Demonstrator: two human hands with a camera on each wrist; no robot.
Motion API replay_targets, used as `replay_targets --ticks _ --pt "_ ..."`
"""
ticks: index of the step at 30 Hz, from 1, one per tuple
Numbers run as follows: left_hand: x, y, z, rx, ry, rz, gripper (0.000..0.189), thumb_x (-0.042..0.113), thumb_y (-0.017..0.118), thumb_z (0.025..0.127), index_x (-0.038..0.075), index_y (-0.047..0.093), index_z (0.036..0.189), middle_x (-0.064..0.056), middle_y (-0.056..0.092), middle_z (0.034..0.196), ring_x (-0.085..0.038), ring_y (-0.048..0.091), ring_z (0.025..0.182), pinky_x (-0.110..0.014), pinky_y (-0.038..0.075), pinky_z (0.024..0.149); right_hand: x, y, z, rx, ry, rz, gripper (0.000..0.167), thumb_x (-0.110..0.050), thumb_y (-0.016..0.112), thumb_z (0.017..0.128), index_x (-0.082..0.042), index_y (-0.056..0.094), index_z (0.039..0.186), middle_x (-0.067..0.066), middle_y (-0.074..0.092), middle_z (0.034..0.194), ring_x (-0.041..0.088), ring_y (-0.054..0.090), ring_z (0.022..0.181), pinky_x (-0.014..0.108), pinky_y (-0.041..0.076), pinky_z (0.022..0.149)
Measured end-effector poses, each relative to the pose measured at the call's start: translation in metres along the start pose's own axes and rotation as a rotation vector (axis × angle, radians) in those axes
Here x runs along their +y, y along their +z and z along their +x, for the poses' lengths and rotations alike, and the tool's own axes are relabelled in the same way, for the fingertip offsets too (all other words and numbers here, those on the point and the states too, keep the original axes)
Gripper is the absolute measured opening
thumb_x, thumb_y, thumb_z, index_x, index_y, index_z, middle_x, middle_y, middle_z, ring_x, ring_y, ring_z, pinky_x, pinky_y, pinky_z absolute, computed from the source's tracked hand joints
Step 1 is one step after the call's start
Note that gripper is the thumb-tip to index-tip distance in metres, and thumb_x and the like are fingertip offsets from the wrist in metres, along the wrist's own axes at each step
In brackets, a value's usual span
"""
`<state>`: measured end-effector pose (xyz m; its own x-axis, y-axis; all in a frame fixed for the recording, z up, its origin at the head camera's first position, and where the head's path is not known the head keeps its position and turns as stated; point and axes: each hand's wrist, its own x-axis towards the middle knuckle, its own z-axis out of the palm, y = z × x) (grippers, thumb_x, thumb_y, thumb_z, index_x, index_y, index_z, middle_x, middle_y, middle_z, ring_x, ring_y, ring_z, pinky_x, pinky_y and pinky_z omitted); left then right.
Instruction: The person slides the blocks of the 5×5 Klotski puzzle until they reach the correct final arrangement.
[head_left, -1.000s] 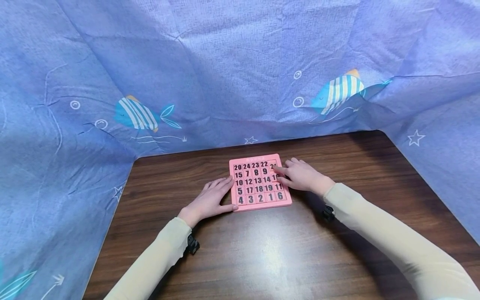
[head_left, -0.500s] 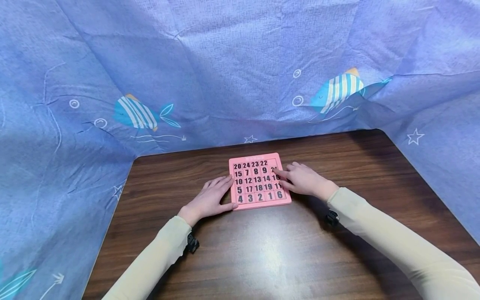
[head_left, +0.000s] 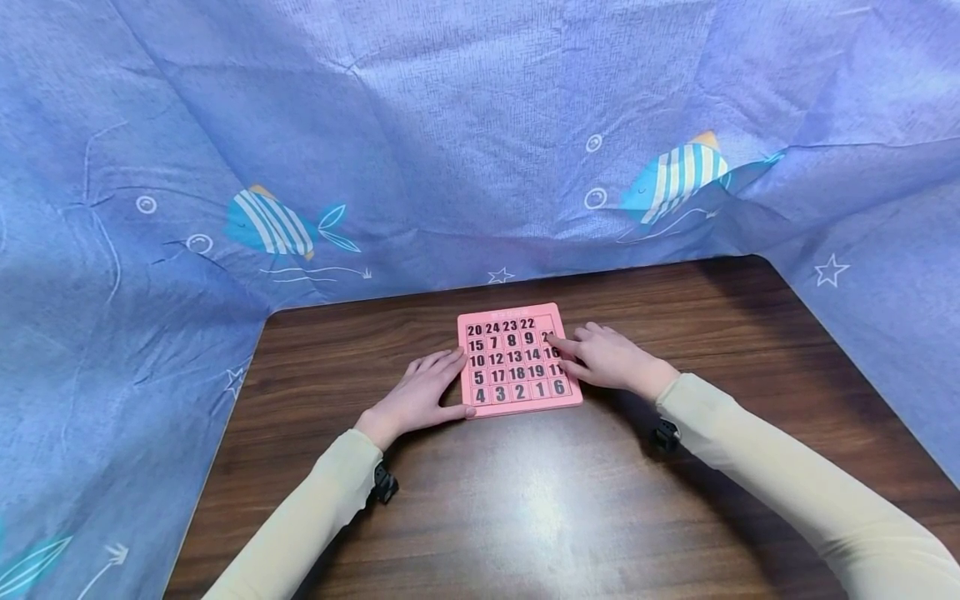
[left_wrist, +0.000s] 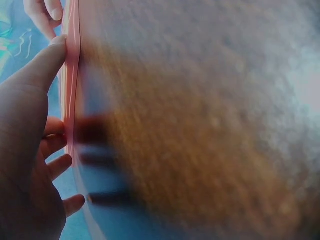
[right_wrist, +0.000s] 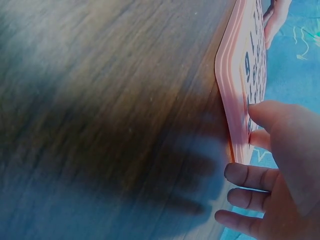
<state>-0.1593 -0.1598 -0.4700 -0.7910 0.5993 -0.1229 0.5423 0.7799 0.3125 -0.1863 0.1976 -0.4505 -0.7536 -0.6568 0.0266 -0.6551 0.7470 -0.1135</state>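
Note:
A pink number sliding puzzle (head_left: 517, 375) lies flat on the dark wooden table. Its far right slot is vacant, and tile 21 (head_left: 547, 335) sits just below that slot, partly covered by a fingertip. My right hand (head_left: 611, 358) reaches over the right edge, with its index finger touching tile 21 and the thumb resting near the tiles lower down that column. On the other side, my left hand (head_left: 420, 392) rests against the puzzle's left edge, its thumb at the near left corner and its fingers extended. The left wrist view shows the thumb touching the pink frame (left_wrist: 73, 65).
The brown wooden table (head_left: 480, 500) extends around the puzzle. Behind and beside it hangs a blue cloth (head_left: 450, 150) printed with fish and stars. A black wrist device (head_left: 385, 483) is on the left wrist, another black device (head_left: 665, 435) on the right.
Tile 21 has slid down one place from the far right corner, leaving that slot vacant. My right hand moved slightly nearer and to the right; the left hand stayed put.

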Motion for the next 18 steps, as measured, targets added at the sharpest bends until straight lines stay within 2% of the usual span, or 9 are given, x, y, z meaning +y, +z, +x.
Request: replay_targets --ticks 8,13,18 --pt "0.001 -0.002 0.001 -0.016 -0.009 0.007 0.098 0.068 0.063 0.094 0.009 0.029 0.165 -0.009 0.026 0.172 -0.032 0.024 0.157 -0.059 0.021 0.122 -0.002 -0.003 0.001 0.014 -0.024 -0.015 0.047 -0.03 0.066 0.102 -0.009 0.064 0.144 0.011 0.062 0.09 0.03 0.055 0.083 0.05 0.049 0.076" --pt "0.002 -0.004 0.0 -0.007 -0.015 0.009 0.098 0.068 0.064 0.094 0.01 0.03 0.165 -0.008 0.027 0.171 -0.031 0.024 0.157 -0.058 0.021 0.122 -0.001 -0.003 0.017 0.025 0.0 -0.013 0.046 -0.032 0.065 0.103 -0.011 0.065 0.143 0.016 0.065 0.102 0.035 0.057 0.092 0.053 0.048 0.083" --pt "0.004 -0.003 0.0 -0.001 -0.004 0.021 0.097 0.066 0.064 0.094 0.007 0.032 0.164 -0.01 0.029 0.171 -0.034 0.025 0.156 -0.06 0.022 0.121 -0.002 -0.002 0.037 0.014 0.013 -0.018 0.048 -0.035 0.063 0.103 -0.016 0.063 0.147 0.013 0.061 0.098 0.032 0.053 0.089 0.05 0.046 0.079"
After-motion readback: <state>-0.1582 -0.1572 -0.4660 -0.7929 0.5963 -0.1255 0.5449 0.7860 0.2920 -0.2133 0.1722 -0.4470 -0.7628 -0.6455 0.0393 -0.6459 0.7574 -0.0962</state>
